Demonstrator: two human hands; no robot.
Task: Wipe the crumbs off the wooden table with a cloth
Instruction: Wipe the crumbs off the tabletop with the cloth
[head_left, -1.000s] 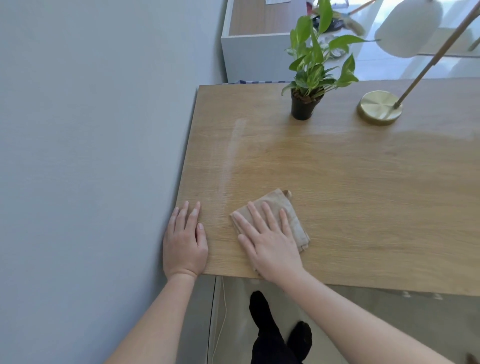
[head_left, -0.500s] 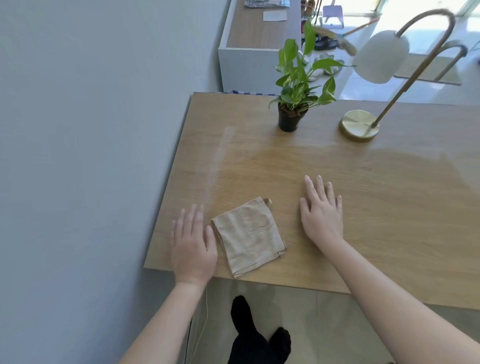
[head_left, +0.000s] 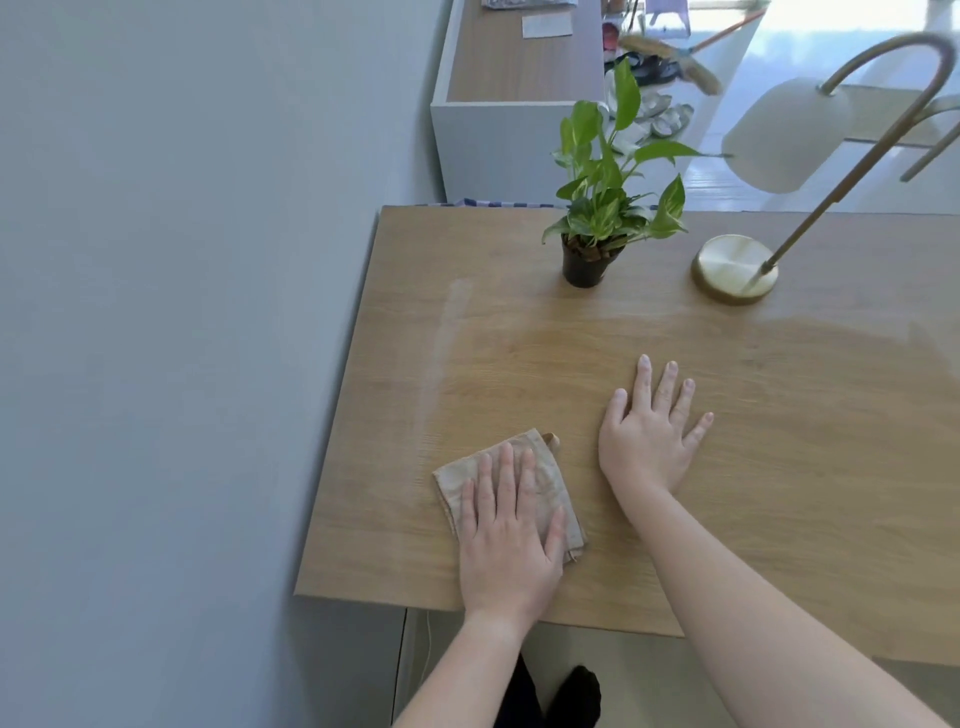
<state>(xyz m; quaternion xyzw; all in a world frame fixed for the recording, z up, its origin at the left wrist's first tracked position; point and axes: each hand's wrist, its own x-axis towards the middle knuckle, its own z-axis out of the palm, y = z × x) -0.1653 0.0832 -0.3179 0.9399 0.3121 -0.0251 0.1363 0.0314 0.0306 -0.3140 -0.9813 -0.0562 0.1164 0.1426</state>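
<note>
My left hand (head_left: 506, 540) lies flat, fingers spread, pressing the folded beige cloth (head_left: 545, 486) near the counter's (head_left: 779, 493) front edge; my right hand (head_left: 652, 434) rests open and empty just beside it. Half a second ago the cloth lay untouched between them. Next, I'd sweep it forward; crumbs are too small to spot.

Both forearms are bare from wrist to the frame edge, with no sleeve, watch, bracelet or ring in sight. The left hand (head_left: 506, 540) and the right hand (head_left: 647, 441) are ungloved, with short, unpainted fingernails. At about 6 o'clock in the view, below the arms, a pair of black socked feet (head_left: 576, 693) shows beneath dark black trouser legs (head_left: 514, 696).
</note>
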